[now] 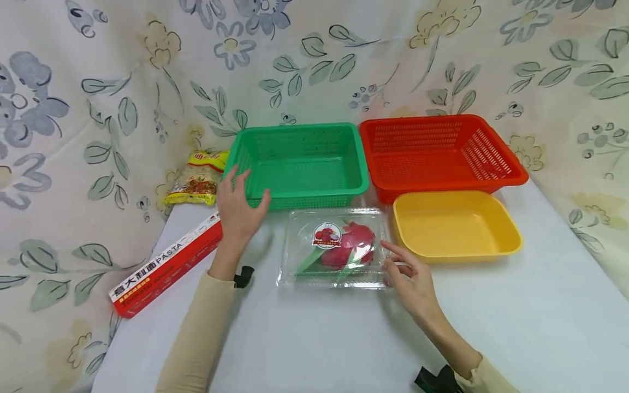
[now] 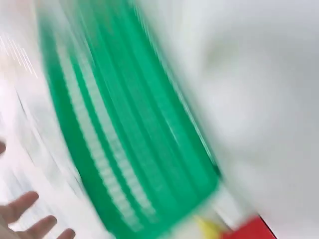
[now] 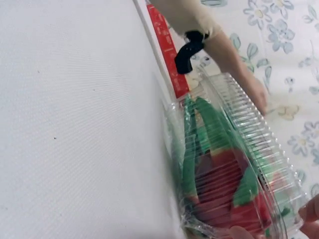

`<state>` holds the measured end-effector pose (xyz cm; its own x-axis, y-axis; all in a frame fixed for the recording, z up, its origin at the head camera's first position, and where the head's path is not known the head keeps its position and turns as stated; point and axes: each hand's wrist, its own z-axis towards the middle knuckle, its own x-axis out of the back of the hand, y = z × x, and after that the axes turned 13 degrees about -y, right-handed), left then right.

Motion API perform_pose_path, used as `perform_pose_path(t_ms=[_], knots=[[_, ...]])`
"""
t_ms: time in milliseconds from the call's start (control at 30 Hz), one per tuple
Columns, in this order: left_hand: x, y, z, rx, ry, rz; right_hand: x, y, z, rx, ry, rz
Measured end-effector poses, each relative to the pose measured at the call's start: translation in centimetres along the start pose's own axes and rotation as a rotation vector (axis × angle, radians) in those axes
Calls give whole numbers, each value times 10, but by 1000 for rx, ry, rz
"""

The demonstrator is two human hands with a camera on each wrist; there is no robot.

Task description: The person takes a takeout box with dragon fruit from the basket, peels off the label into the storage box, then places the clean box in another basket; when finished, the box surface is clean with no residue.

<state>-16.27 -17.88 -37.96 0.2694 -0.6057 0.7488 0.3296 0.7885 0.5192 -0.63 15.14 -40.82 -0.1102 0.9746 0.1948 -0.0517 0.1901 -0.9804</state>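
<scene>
In the head view my left hand (image 1: pixel 239 210), fingers spread and holding nothing, overlaps the near left corner of a green plastic basket (image 1: pixel 300 201). The left wrist view is blurred and catches its fingertips (image 2: pixel 25 204) beside that basket. A clear plastic fruit box (image 1: pixel 300 232) lies flat on the white table, with a red dragon fruit (image 1: pixel 356 245) and a round label inside the view of its lid. At the box's right end is my right hand (image 1: pixel 410 281), index finger extended to the lid's edge. The right wrist view puts its fingertips (image 3: pixel 310 213) right at the rim.
Behind the fruit box stands a red basket (image 1: pixel 378 188), with a yellow tray (image 1: pixel 457 234) in front of it. A red and white pasta box (image 1: pixel 169 265) lies slantwise at the left. A yellow food packet (image 1: pixel 196 180) leans beside the green basket. Flowered cloth (image 1: pixel 314 60) hangs behind.
</scene>
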Motion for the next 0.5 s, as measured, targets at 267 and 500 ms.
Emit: perform_pose_path(t_ms=[267, 500], knots=[[-14, 53, -69, -214, -226, -142, 3, 1, 2, -8, 2, -5], [-27, 51, -84, -163, -344, -154, 5, 1, 4, 51, -20, -58]])
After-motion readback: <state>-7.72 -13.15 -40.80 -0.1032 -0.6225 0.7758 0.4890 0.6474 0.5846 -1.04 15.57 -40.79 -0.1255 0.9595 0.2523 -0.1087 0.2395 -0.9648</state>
